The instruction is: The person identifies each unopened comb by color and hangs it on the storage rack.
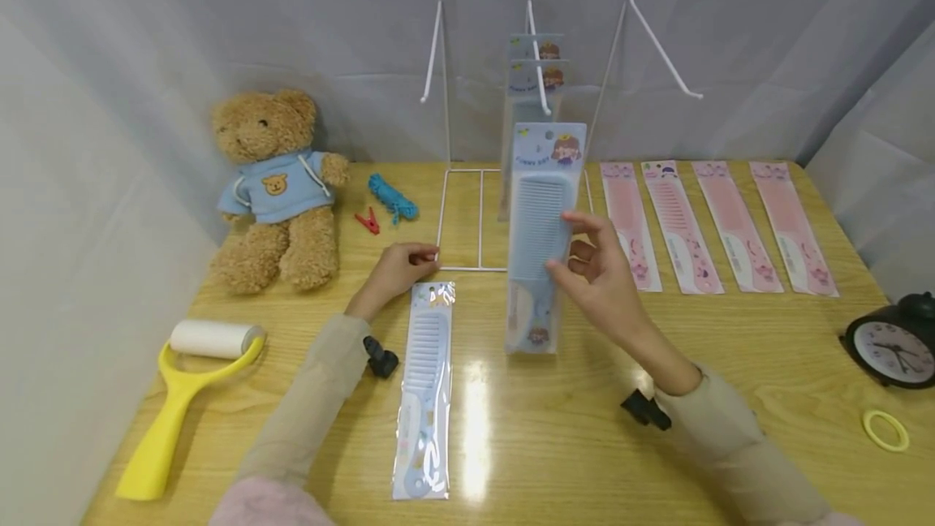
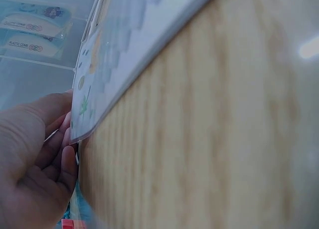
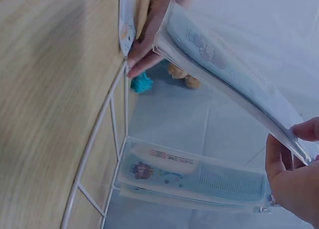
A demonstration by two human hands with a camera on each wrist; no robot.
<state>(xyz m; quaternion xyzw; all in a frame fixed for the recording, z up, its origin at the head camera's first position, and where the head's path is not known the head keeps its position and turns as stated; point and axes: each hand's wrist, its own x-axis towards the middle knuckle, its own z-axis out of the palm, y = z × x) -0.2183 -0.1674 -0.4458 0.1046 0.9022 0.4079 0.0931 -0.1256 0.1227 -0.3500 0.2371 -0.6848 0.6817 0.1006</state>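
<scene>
My right hand (image 1: 605, 286) pinches a packaged blue comb (image 1: 539, 222) by its right edge, upright in front of the white wire display rack (image 1: 458, 269). The card's punched hole is below the middle hook's tip. On the middle hook hang blue comb packs (image 3: 199, 174), one behind another. My left hand (image 1: 400, 270) holds the front left corner of the rack's base, thumb and fingers about the wire. Another packaged blue comb (image 1: 424, 396) lies flat on the table just beside that hand; its card end shows close up in the left wrist view.
Several pink comb packs (image 1: 682, 226) lie in a row at the right. A teddy bear (image 1: 281, 193), blue rope (image 1: 392, 198), red clothespin (image 1: 368, 221) and yellow-handled roller (image 1: 175, 404) are at the left. A black clock (image 1: 893, 343) and yellow ring (image 1: 885, 430) stand far right.
</scene>
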